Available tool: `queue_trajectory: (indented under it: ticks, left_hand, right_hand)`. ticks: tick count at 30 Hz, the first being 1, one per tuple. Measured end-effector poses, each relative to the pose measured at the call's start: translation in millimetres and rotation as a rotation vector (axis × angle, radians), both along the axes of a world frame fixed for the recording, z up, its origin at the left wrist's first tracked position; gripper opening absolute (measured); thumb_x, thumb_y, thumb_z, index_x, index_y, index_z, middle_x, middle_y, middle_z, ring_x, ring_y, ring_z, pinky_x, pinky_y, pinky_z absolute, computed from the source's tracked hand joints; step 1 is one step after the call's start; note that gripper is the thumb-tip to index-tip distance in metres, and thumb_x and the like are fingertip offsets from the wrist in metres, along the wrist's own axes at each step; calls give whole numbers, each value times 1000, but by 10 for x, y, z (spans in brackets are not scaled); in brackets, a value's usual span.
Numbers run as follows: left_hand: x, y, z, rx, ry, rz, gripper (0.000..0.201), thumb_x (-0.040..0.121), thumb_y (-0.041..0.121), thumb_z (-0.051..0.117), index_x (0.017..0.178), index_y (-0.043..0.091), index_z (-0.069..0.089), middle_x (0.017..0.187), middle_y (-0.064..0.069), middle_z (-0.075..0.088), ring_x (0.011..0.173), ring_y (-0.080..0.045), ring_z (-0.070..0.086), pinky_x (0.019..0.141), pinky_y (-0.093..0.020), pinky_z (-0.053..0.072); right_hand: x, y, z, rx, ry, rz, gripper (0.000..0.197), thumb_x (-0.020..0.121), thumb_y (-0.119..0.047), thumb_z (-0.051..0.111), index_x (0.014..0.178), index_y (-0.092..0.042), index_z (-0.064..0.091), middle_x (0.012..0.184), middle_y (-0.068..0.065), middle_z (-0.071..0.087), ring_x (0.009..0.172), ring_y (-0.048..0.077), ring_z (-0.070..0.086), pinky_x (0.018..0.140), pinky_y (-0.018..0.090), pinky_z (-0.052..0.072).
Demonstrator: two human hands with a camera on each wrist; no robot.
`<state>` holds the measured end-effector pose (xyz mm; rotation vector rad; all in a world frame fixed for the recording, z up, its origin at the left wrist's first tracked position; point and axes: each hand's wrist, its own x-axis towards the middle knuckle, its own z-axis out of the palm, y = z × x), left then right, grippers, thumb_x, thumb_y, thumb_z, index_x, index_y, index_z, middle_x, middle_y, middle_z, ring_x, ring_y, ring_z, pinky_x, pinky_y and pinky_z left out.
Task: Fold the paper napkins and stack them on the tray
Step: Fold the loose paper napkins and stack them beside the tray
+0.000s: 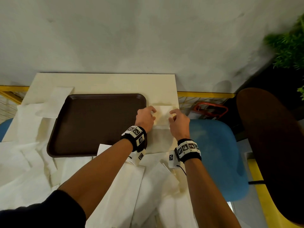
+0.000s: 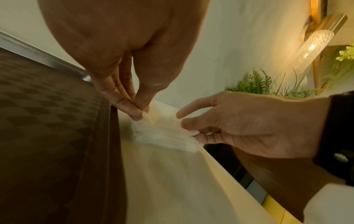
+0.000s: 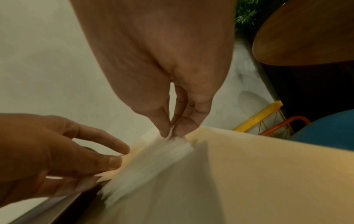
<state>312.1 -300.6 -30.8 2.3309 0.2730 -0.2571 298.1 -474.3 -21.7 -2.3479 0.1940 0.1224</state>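
A white paper napkin (image 1: 162, 117) lies on the cream table just right of the dark brown tray (image 1: 92, 125). My left hand (image 1: 145, 118) pinches its left far corner between thumb and fingers (image 2: 134, 110). My right hand (image 1: 178, 122) pinches the right far corner (image 3: 172, 131). The pinched edge of the napkin (image 2: 162, 128) is lifted off the table and blurred. Nothing lies in the tray, whose rim (image 2: 113, 136) shows in the left wrist view.
Several loose white napkins (image 1: 131, 186) cover the near and left parts of the table (image 1: 107, 83). A blue chair (image 1: 213, 153) and a brown round seat (image 1: 271, 145) stand right of the table's edge. A green plant (image 1: 289, 46) is far right.
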Motion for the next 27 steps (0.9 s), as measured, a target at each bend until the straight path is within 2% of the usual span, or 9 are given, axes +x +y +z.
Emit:
queue_trajectory:
  ticks: [2, 4, 6, 10, 15, 19, 23, 25, 27]
  left_hand:
    - [-4, -20, 21, 20, 18, -8, 33, 101, 0, 63, 125, 21, 72, 118, -12, 65, 89, -15, 68, 75, -29, 62]
    - [-14, -31, 62, 35, 31, -29, 33, 100, 3, 68, 128, 19, 72, 124, -14, 63, 103, -29, 68, 93, -44, 62]
    - [-33, -27, 120, 56, 34, -68, 36, 98, 8, 73, 132, 18, 69, 128, -14, 60, 111, -32, 65, 101, -46, 58]
    - [-197, 68, 279, 15, -45, -100, 38, 96, 14, 75, 132, 21, 66, 114, -8, 60, 99, -23, 64, 96, -41, 59]
    - [-748, 313, 593, -68, -213, -96, 27, 97, 16, 75, 123, 17, 69, 101, -1, 70, 87, -13, 68, 86, -28, 59]
    - [-1420, 621, 751, -99, -277, -85, 13, 96, 15, 77, 109, 17, 75, 95, 6, 74, 84, -7, 70, 81, -18, 58]
    - [-2078, 928, 705, -97, -217, -41, 8, 96, 13, 76, 102, 19, 75, 94, 12, 73, 84, -3, 70, 76, -8, 52]
    - [-2351, 1044, 615, -79, -182, -18, 7, 96, 14, 75, 99, 21, 75, 92, 11, 74, 83, -3, 70, 75, -10, 53]
    - [-2570, 1126, 492, -32, -142, 6, 5, 96, 17, 76, 99, 21, 74, 91, 10, 74, 81, -3, 68, 77, -21, 58]
  right_hand:
    - [-5, 13, -54, -26, 63, 26, 31, 105, -7, 59, 132, -22, 66, 120, 15, 66, 115, 30, 57, 93, 34, 44]
    - [-20, 25, -41, -42, 100, 42, 35, 106, -7, 56, 136, -23, 64, 128, 15, 61, 125, 33, 53, 103, 39, 44]
    - [-41, 23, 23, -59, 105, 52, 38, 105, -8, 56, 139, -23, 63, 133, 16, 56, 125, 33, 54, 107, 41, 45]
    - [-195, 10, 169, -53, 8, 18, 39, 105, -11, 63, 142, -23, 62, 139, 10, 49, 120, 29, 59, 108, 41, 51]
    - [-648, 112, 393, -2, -108, 12, 29, 104, -19, 65, 133, -23, 64, 121, 6, 56, 101, 22, 60, 90, 32, 47]
    - [-1212, 308, 458, 45, -97, 65, 19, 104, -23, 67, 123, -26, 68, 107, -1, 64, 90, 14, 64, 84, 30, 51]
    - [-1746, 511, 374, 74, -33, 105, 12, 105, -24, 69, 116, -26, 69, 103, -3, 71, 89, 11, 66, 84, 28, 54]
    - [-1981, 604, 300, 58, 0, 115, 8, 104, -24, 70, 113, -24, 69, 102, -2, 73, 91, 15, 68, 85, 31, 58]
    - [-2183, 679, 231, 7, 31, 121, 8, 104, -25, 70, 111, -22, 68, 101, 0, 73, 95, 21, 69, 86, 35, 58]
